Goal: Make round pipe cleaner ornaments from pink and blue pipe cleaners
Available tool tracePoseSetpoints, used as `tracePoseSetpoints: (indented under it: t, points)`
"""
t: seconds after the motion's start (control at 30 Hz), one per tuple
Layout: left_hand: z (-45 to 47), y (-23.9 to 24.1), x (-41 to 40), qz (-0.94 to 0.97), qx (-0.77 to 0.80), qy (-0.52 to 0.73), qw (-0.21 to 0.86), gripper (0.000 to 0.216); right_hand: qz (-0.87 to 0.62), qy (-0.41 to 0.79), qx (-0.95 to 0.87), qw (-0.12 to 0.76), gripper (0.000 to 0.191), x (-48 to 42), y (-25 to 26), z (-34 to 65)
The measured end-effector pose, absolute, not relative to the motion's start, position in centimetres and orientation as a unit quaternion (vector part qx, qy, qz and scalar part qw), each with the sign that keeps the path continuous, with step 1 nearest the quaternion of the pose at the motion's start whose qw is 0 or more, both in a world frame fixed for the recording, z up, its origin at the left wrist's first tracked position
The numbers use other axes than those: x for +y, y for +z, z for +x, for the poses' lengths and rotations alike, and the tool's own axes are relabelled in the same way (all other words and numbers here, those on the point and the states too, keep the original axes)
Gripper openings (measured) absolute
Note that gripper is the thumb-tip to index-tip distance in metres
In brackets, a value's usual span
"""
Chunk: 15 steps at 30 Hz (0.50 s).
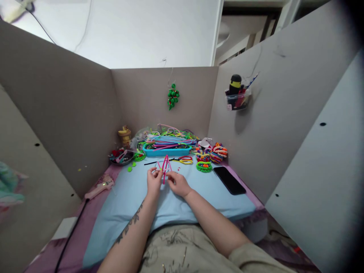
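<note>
Both my hands meet over a light blue pillow (176, 204) on my lap. My left hand (154, 181) and my right hand (176, 183) pinch the lower ends of a bent pink pipe cleaner (165, 165), which stands up between them in a narrow loop. Fingers of both hands are closed on it. Just beyond my hands lie a black stick and a yellow and red loop of pipe cleaner (184, 160).
A teal tray (167, 151) heaped with coloured pipe cleaners stands at the back. Finished fuzzy rings (212, 156) sit to its right, a black phone (229, 180) near the pillow's right edge. A glue gun (99, 187) lies left. Cardboard walls enclose the space.
</note>
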<state>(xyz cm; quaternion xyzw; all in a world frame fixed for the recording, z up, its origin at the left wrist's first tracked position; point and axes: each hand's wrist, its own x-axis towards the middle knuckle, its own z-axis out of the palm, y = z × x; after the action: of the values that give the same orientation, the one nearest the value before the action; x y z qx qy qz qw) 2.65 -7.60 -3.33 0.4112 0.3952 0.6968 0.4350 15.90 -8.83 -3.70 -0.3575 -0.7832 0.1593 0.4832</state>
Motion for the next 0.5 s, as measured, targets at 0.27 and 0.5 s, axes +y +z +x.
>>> tracePoseSetpoints:
  t: [0.27, 0.5]
  points:
    - [2.6, -3.2, -7.4, 0.342, 0.379, 0.707, 0.489, 0.049, -0.332, 0.11, -0.844, 0.407, 0.03, -9.1, -3.7, 15.1]
    - [1.3, -2.7, -6.6, 0.248, 0.352, 0.735, 0.524, 0.053, -0.26, 0.153, -0.872, 0.387, 0.022, -12.8, -2.2, 13.3]
